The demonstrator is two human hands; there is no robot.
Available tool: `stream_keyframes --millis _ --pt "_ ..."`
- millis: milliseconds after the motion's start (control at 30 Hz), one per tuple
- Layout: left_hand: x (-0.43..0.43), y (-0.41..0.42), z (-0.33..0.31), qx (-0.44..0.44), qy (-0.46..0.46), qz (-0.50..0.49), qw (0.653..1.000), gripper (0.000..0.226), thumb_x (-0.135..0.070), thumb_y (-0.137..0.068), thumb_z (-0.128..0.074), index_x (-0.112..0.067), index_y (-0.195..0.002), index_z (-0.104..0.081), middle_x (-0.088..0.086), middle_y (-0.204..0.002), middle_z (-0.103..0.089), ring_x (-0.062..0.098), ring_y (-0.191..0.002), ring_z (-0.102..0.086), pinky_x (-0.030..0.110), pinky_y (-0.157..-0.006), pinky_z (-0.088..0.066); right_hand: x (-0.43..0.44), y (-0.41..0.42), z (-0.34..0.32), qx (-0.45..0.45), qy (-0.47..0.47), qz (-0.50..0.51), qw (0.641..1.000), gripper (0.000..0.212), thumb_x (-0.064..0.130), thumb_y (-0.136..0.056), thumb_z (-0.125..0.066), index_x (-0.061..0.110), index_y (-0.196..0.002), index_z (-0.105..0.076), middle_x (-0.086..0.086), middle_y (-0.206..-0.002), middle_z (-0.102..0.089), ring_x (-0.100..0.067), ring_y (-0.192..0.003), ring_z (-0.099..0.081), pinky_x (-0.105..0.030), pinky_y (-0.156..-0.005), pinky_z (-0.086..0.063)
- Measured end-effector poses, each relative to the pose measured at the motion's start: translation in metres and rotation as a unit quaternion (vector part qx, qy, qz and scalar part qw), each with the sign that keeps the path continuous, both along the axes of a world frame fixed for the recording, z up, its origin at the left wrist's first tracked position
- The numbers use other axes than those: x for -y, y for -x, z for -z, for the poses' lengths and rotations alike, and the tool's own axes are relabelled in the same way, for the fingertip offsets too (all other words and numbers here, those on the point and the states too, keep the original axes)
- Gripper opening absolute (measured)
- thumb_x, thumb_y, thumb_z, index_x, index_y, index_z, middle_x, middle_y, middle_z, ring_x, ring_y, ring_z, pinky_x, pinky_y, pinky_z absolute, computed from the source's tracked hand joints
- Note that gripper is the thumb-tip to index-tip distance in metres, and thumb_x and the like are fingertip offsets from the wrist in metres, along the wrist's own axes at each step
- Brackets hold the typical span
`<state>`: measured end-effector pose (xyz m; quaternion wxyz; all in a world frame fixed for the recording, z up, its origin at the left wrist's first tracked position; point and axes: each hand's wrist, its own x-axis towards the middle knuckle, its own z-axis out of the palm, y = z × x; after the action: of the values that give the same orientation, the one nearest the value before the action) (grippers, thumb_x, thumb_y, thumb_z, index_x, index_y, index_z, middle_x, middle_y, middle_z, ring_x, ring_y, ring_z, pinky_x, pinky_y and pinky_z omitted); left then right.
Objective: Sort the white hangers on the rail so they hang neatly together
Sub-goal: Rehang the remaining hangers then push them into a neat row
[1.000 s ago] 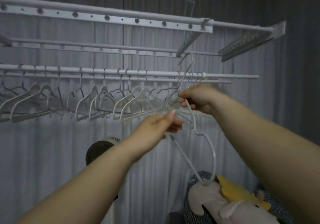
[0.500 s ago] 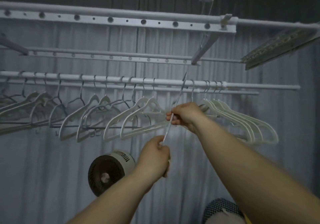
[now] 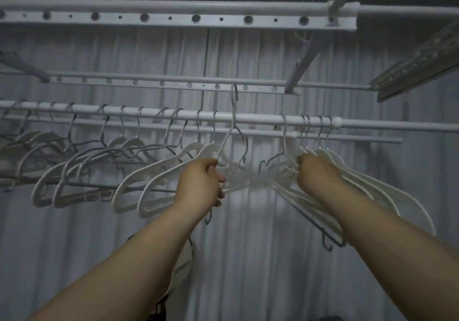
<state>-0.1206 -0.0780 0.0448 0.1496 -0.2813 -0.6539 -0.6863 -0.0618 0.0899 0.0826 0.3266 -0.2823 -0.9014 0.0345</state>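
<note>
- Left hand is curled tight round a thin white wire hanger, whose hook is up above the white metal rail, likely lifted clear so it can be re-hung.
- Right hand grips the bunch of white plastic hangers at their necks, apparently holding them packed together on the rail's right end.
- There's a bare gap on the rail between the hands.
- Off to the left, loose white plastic hangers hang spread out and uneven.
- No brand or writing is readable.
</note>
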Motion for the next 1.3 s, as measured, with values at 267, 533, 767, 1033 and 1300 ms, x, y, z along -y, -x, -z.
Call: stream_keyframes --millis 267,533,767,1033,1300 --pt "-0.024 0.005 0.002 0.068 -0.021 0.053 0.996 0.036 -0.002 -0.099 -0.025 0.002 -0.131 -0.041 0.005 -0.067 -0.045 0.016 -0.052 -0.045 0.026 -0.047 -0.040 -0.005 0.001 0.010 0.005 -0.014 -0.036 0.999 0.038 -0.004 -0.090 -0.043 0.001 -0.127 -0.049 -0.020 -0.123 -0.060 -0.032 -0.113 -0.058 -0.031 -0.087 -0.047" --pt "-0.022 0.010 0.011 0.060 0.034 0.042 0.997 0.037 -0.004 -0.099 -0.025 0.002 -0.131 -0.042 0.005 -0.069 -0.047 0.017 -0.052 -0.048 0.028 -0.049 -0.042 0.004 -0.003 0.011 0.031 -0.037 -0.013 0.999 0.041 0.001 -0.093 -0.041 0.000 -0.134 -0.042 -0.018 -0.131 -0.055 -0.029 -0.118 -0.055 -0.032 -0.096 -0.044" --pt "-0.012 0.005 0.019 0.023 0.101 0.016 0.995 0.038 -0.014 -0.099 -0.033 -0.008 -0.135 -0.043 0.003 -0.074 -0.054 0.016 -0.057 -0.055 0.027 -0.052 -0.048 0.006 -0.002 0.014 0.039 -0.087 0.026 0.995 0.037 -0.005 -0.090 -0.041 -0.002 -0.126 -0.048 -0.019 -0.127 -0.056 -0.032 -0.116 -0.056 -0.035 -0.091 -0.046" --pt "0.017 -0.017 0.028 -0.172 0.267 -0.126 0.940 0.054 -0.042 -0.094 -0.038 -0.020 -0.142 -0.033 0.002 -0.137 -0.053 0.014 -0.125 -0.051 0.022 -0.095 -0.040 0.024 -0.003 0.013 0.021 -0.154 0.027 0.987 0.044 0.005 -0.089 -0.043 0.010 -0.133 -0.042 -0.014 -0.139 -0.040 -0.033 -0.129 -0.034 -0.037 -0.107 -0.030" --pt "0.094 -0.006 0.019 -0.380 0.217 -0.295 0.850 0.046 -0.040 -0.083 -0.034 -0.016 -0.092 -0.073 0.000 -0.088 -0.075 0.022 -0.087 -0.067 0.019 -0.062 -0.038 0.092 0.014 -0.005 -0.079 -0.137 -0.108 0.982 0.042 0.017 -0.093 -0.044 0.014 -0.135 -0.044 -0.010 -0.143 -0.039 -0.030 -0.131 -0.030 -0.033 -0.107 -0.027"
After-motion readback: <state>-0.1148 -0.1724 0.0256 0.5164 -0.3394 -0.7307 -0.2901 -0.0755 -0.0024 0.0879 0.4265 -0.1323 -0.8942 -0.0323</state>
